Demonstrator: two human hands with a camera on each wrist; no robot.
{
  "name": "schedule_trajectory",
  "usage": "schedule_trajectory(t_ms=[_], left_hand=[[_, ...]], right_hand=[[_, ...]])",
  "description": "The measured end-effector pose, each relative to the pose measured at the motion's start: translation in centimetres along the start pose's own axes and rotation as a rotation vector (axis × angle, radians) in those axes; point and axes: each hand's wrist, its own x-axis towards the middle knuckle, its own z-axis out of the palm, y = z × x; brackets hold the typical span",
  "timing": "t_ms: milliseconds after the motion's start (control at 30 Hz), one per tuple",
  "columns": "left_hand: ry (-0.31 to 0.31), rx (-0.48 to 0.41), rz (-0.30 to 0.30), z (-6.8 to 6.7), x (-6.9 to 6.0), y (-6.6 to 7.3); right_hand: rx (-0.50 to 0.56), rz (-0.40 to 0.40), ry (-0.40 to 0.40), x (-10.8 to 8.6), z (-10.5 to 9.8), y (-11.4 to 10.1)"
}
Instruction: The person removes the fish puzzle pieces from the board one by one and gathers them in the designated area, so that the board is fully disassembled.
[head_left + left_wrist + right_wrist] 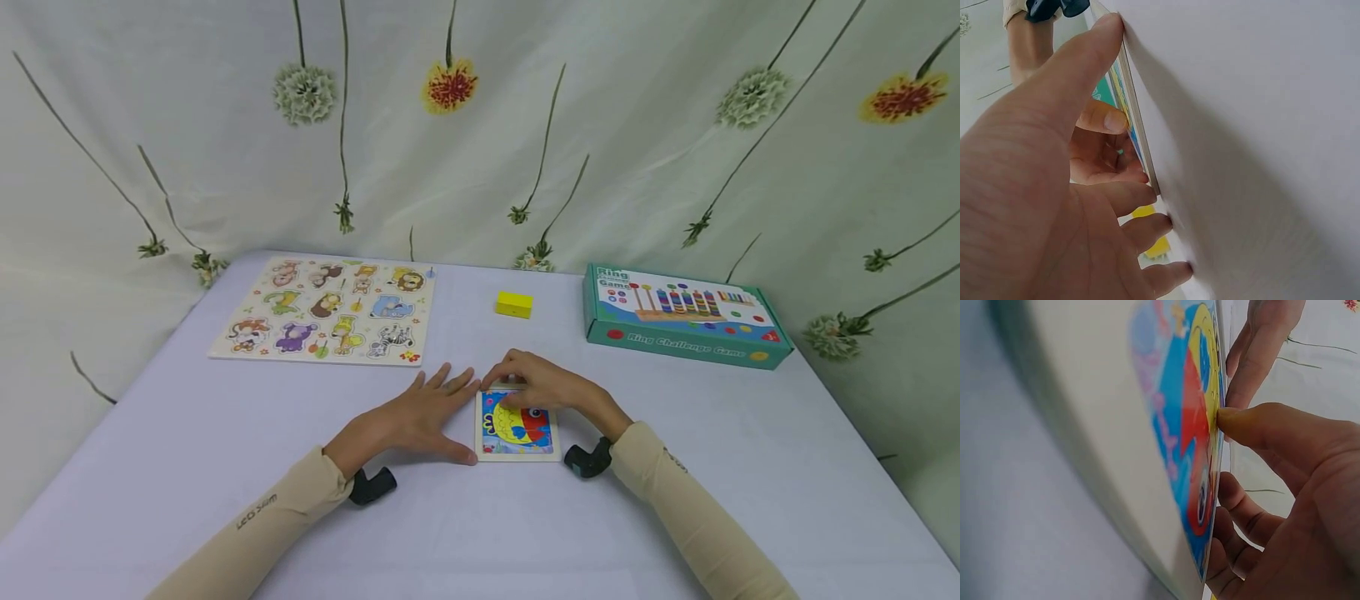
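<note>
A fish jigsaw puzzle [519,425] lies flat on the table in a pale frame, its picture yellow, red and blue. My left hand [423,421] rests at the puzzle's left side with fingers spread. In the left wrist view, the left thumb [1107,37] touches the frame's edge, and the fingertips reach the tabletop by the far corner. My right hand [551,383] comes over the puzzle from the right. Its thumb [1235,419] presses on the picture in the right wrist view, while its other fingers curl at the far edge; their contact there is partly hidden.
Behind the puzzle sits a yellow block [513,305]. An animal puzzle board [330,312] lies at the back left. A green Ring Challenge Game box [682,317] stands at the back right. A flowered cloth [480,167] hangs behind the white table [480,533].
</note>
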Motion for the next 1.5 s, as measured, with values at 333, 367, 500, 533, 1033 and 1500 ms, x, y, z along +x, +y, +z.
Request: schedule_trajectory(t_ms=[333, 367, 500, 533, 1033, 1500], left_hand=[[-0.006, 0.004, 0.002, 0.00, 0.02, 0.03], [-0.005, 0.004, 0.003, 0.01, 0.01, 0.02], [-0.002, 0.004, 0.006, 0.05, 0.00, -0.01], [-0.002, 0.005, 0.006, 0.05, 0.00, -0.01], [-0.006, 0.002, 0.001, 0.03, -0.02, 0.11], [-0.008, 0.005, -0.002, 0.03, 0.00, 0.17]], right_hand=[[-0.022, 0.002, -0.024, -0.03, -0.07, -0.14], [-0.028, 0.001, -0.027, 0.01, -0.07, -0.16], [-0.050, 0.012, -0.037, 0.25, -0.05, -0.21], [-0.053, 0.017, -0.039, 0.30, -0.05, -0.21], [-0.009, 0.041, -0.039, 0.26, 0.04, -0.46], [-0.015, 0.022, -0.047, 0.34, 0.07, -0.23]])
